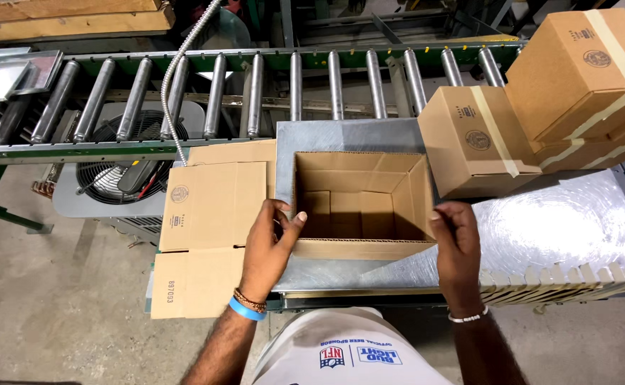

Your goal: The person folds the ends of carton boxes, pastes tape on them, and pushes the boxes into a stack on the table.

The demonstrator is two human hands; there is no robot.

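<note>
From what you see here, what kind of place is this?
Probably a packing line in a warehouse or factory: a roller conveyor, taped cardboard boxes on a metal table, and both hands, left hand and right hand, holding an open box.

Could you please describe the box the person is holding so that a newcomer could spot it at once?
On the metal table below the roller conveyor, the open box sits between the left hand and right hand. Unlike the taped boxes beside it, it is unsealed and empty.

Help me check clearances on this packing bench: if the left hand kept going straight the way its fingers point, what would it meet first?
The left hand points up and rightward, already touching the open brown cardboard box at its left wall. Going on, it would likely press that wall inward; depth is hard to judge.
</note>
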